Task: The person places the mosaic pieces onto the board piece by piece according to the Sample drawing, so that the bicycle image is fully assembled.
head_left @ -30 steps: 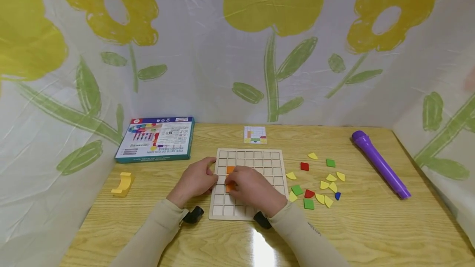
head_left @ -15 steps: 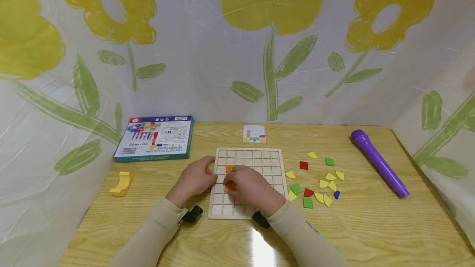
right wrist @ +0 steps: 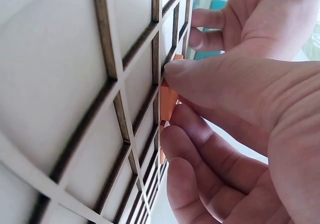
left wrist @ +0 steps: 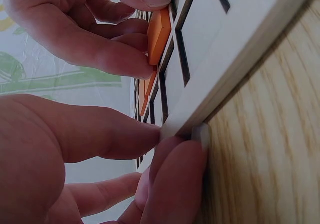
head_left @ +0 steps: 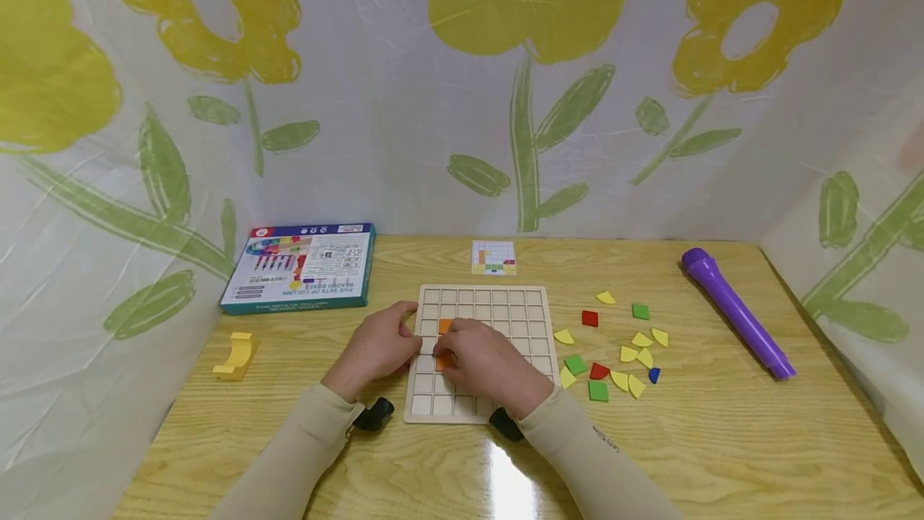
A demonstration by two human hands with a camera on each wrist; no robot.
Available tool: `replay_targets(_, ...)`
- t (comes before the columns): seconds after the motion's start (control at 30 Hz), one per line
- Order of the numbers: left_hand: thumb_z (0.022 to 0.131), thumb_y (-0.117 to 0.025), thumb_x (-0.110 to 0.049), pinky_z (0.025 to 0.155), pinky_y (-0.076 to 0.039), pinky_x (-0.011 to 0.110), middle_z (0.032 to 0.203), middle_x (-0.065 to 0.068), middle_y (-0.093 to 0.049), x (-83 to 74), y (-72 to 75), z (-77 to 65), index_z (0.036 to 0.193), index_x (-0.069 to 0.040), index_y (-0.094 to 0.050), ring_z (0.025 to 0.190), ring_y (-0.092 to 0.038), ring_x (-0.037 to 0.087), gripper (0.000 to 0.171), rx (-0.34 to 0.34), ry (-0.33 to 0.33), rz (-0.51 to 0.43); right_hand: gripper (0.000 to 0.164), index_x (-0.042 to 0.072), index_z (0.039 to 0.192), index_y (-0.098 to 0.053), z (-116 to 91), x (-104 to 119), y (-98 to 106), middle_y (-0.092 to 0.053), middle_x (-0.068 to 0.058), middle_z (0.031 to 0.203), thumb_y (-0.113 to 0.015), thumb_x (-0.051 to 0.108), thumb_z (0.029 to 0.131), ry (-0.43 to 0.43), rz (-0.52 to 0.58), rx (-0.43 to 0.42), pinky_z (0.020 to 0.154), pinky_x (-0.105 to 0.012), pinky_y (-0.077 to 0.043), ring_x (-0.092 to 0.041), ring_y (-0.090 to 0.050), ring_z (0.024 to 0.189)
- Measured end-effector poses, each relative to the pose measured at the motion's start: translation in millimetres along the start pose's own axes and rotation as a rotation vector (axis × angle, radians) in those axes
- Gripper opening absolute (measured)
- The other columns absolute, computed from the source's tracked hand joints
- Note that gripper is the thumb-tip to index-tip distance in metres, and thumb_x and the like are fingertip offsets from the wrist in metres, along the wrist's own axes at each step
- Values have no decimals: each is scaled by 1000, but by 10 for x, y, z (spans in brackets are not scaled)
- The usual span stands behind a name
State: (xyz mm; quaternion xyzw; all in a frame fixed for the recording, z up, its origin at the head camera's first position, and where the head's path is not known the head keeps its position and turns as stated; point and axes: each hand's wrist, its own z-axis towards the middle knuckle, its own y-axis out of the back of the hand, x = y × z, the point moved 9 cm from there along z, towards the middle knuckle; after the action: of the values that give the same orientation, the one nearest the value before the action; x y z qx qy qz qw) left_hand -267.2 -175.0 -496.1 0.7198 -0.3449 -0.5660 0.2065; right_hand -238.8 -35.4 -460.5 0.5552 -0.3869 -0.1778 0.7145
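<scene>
A wooden grid board [head_left: 518,329] lies on the table in front of the person. Its left edge is pinched by the left hand [head_left: 375,349]; in the left wrist view the digits lie on both sides of the rim [left wrist: 200,102]. The right hand [head_left: 491,363] reaches over the grid and pinches an orange square tile [right wrist: 168,102] at a cell near the left side. That tile [left wrist: 159,34] looks tilted in the left wrist view. Farther up the same column lies another orange piece [head_left: 446,327]. The right hand covers part of the grid.
Loose yellow quarter-round pieces [head_left: 619,380], green squares [head_left: 598,391], red pieces [head_left: 589,318] and a blue piece [head_left: 654,375] lie right of the board. Behind it is a pattern card [head_left: 494,257]. A box [head_left: 299,267], yellow block [head_left: 236,356] and purple microphone [head_left: 738,313] stand farther out.
Both hands keep nearly the same place and hold on the board. The head view has shifted slightly, so the table things appear a little higher.
</scene>
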Motion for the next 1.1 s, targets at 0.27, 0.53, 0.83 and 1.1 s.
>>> replay_targets(0.27,98,-69,-16,57,-47,29,88,5,-69,-2,-1,11,161,-9,-49,62,-66,17,66,6,-5,2,17,15,108,-84,4,0,-6,-68,2,97,-84,12,91,-4,7,15,76,-25,-54,-11,-58,86)
replay_targets(0.53,97,-69,-16,59,-48,29,89,5,-69,-14,5,6,160,-8,-49,63,-66,16,66,-1,-16,14,18,15,107,-84,10,8,-7,-68,2,96,-84,11,90,10,-9,15,76,-25,-54,-10,-58,86)
replay_targets(0.83,98,-69,-17,61,-49,30,89,5,-69,8,6,16,160,-8,-49,62,-66,16,66,-4,-16,24,15,16,105,-83,15,23,-13,-67,2,94,-84,11,91,19,-2,21,73,-23,-51,-9,-57,83)
replay_targets(1.1,99,-68,-17,60,-49,30,90,6,-69,7,1,13,161,-8,-47,62,-67,17,67,6,-10,13,15,16,106,-83,22,24,-3,-67,2,95,-83,12,91,13,-8,26,73,-22,-51,-9,-56,84)
